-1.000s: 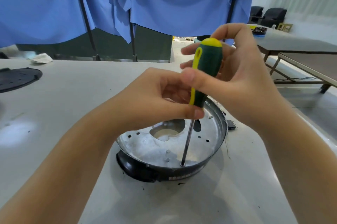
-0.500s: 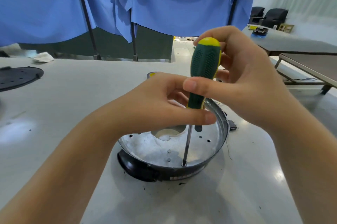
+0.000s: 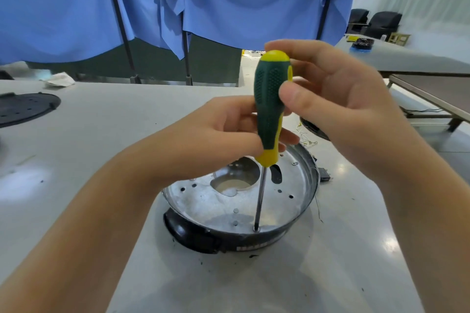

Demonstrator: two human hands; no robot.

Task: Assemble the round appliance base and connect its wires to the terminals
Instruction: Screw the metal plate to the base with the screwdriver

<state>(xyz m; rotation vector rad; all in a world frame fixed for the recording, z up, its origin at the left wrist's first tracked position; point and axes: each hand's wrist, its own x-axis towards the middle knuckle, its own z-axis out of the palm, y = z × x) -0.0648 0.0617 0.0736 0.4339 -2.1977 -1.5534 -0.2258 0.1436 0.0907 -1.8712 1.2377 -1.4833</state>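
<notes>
Currently, a screwdriver (image 3: 270, 109) with a green and yellow handle is standing nearly upright over the round appliance base (image 3: 239, 200), which is sitting on the pale counter (image 3: 101, 134) directly in front of the person. The tip of its metal shaft is resting in a screw hole near the front rim of the silver plate inside the base. The right hand (image 3: 338, 104) is gripping the upper part of the handle, with the thumb pressing across the front and the fingers curling round the back near the yellow cap. The left hand (image 3: 216, 139) is pinching the lower part of the handle from the left side, just above the yellow collar. The base is showing a black outer shell, several small holes and a large central opening. Thin wires (image 3: 306, 135) are lying on the counter just behind the base. A black round plate (image 3: 25, 109) is lying well apart at the far left.
</notes>
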